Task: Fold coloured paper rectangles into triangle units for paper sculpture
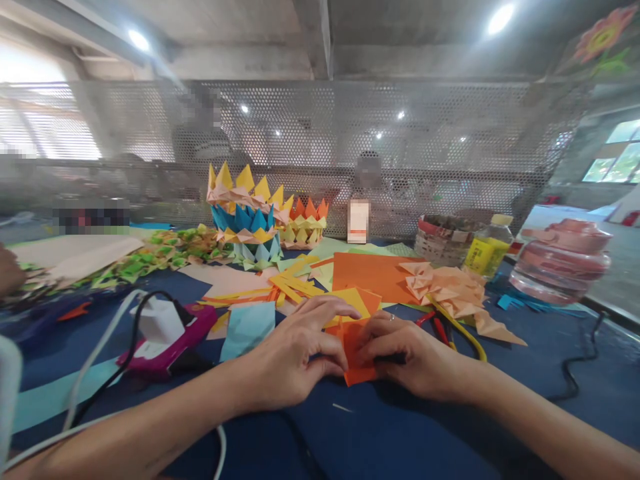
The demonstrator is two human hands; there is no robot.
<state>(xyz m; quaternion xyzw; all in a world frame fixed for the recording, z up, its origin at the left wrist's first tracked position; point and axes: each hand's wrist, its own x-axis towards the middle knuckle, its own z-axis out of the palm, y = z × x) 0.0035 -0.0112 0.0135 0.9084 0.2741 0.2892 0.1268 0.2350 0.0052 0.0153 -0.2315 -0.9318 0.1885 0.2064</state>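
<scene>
A small piece of orange paper (pixel 356 343), apparently folded, is between my two hands just above the dark blue tabletop. My left hand (pixel 300 350) has its thumb and a bent finger at the paper's left edge, while its upper fingers reach over the top. From the right, my right hand (pixel 407 350) grips the paper with curled fingers; a ring shows on one of them. Right behind the hands lie yellow paper (pixel 353 300), larger orange sheets (pixel 373 273) and loose yellow strips (pixel 295 283). Light blue paper (pixel 249 327) is beside my left hand.
Folded-paper crowns (pixel 253 233) stand behind. Scissors with yellow handles (pixel 463 330) and peach folded pieces (pixel 445 290) lie at right, near a yellow-labelled bottle (pixel 487 247) and a pink jug (pixel 560 263). A magenta power strip (pixel 170 343) with cables is at left.
</scene>
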